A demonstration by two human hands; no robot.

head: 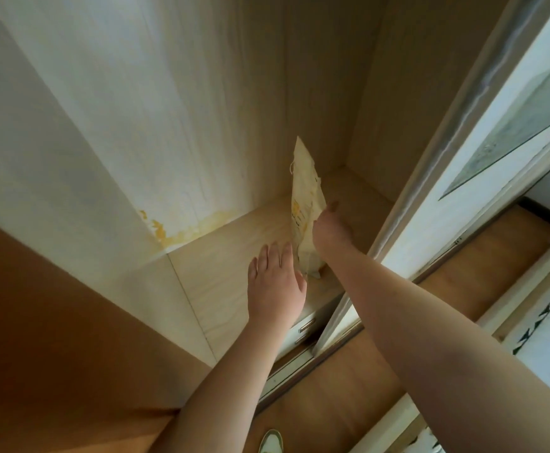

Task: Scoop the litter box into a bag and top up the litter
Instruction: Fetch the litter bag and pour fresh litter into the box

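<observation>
A tall cream litter bag (304,194) with yellow print stands on edge on the pale wooden shelf (234,256) inside an open wardrobe. My right hand (331,232) grips the bag at its right side, about halfway up. My left hand (275,286) is flat with fingers straight, just left of the bag's lower part, close to it or touching it. The litter box and scoop are not in view.
The wardrobe's left wall (120,125) shows yellow staining at its base. A sliding door (447,158) stands at the right. Two drawers with metal handles (306,328) sit under the shelf. Wooden floor and a shoe tip (272,441) lie below.
</observation>
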